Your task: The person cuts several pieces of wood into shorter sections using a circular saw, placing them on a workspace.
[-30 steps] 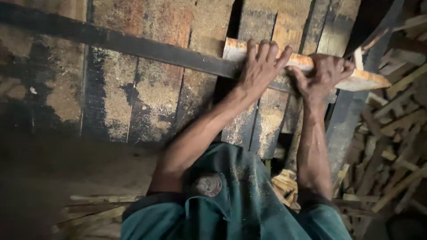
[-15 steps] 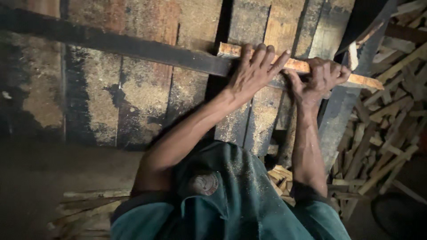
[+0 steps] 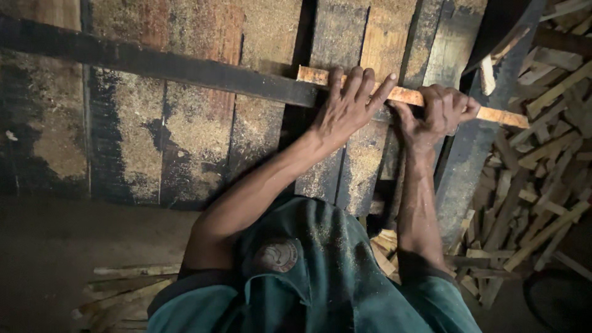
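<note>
My left hand [image 3: 348,108] lies flat on a long pale wooden strip [image 3: 407,95], fingers spread and pressing it down rather than closing round it. My right hand [image 3: 439,114] is clenched around the same strip further along, knuckles up. The strip lies across a dark, sawdust-covered plank table [image 3: 185,142], its far end butting against a long dark rail [image 3: 154,61] that runs across the planks. Beyond my right hand, off the table's edge, sits a heap of pale wood offcuts [image 3: 542,166]. More sticks [image 3: 123,290] lie on the floor by my left elbow.
</note>
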